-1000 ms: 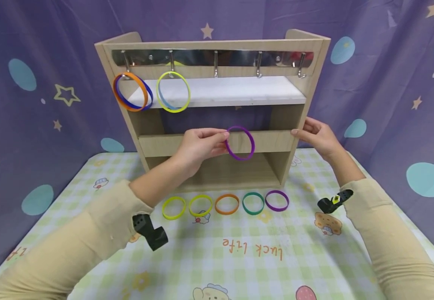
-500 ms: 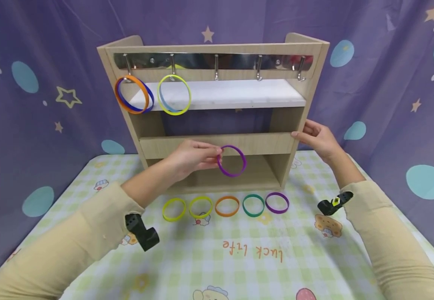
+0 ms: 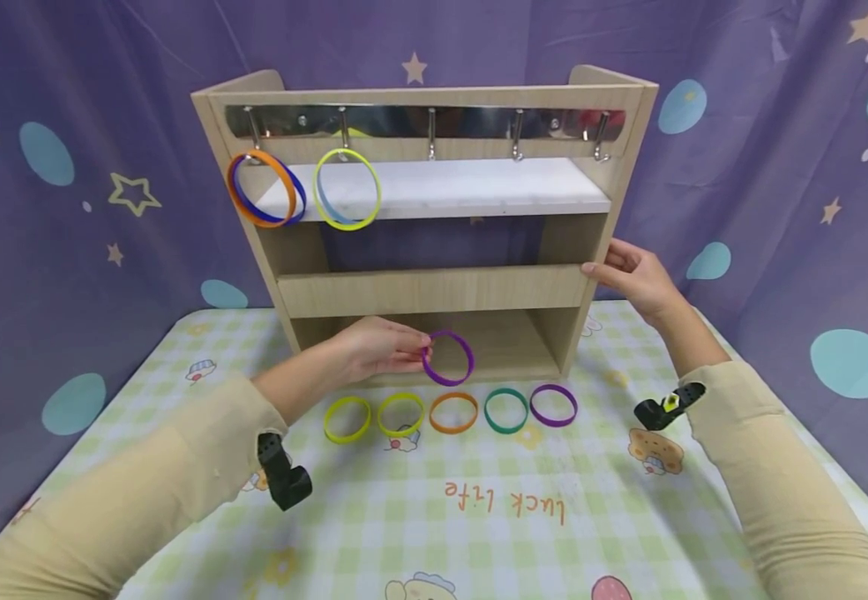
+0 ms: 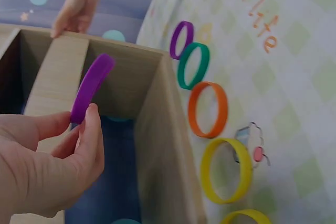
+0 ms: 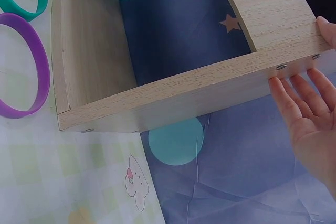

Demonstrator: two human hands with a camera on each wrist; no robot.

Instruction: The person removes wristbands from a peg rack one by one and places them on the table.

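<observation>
My left hand (image 3: 374, 350) pinches a purple silicone wristband (image 4: 92, 87) between thumb and fingertips, in front of the low opening of a wooden shelf unit (image 3: 434, 292). The band stands upright, just above a row on the table. My right hand (image 3: 640, 279) grips the shelf's right side panel; the right wrist view shows the thumb at the front and fingers (image 5: 286, 100) on the outer face. That row holds two yellow bands, an orange band (image 3: 452, 430), a green band (image 3: 506, 430) and another purple band (image 3: 556, 423).
A metal strip with several hooks (image 3: 431, 137) spans the shelf top. An orange band (image 3: 231, 190) and a dark blue one hang at the far left hook. A yellow band (image 3: 377, 192) and a light blue one hang beside them. A checked cloth (image 3: 509, 550) covers the table.
My left hand has come down and slightly left with the purple wristband, from mid-shelf height to just above the row. The right hand has kept its place on the side panel.
</observation>
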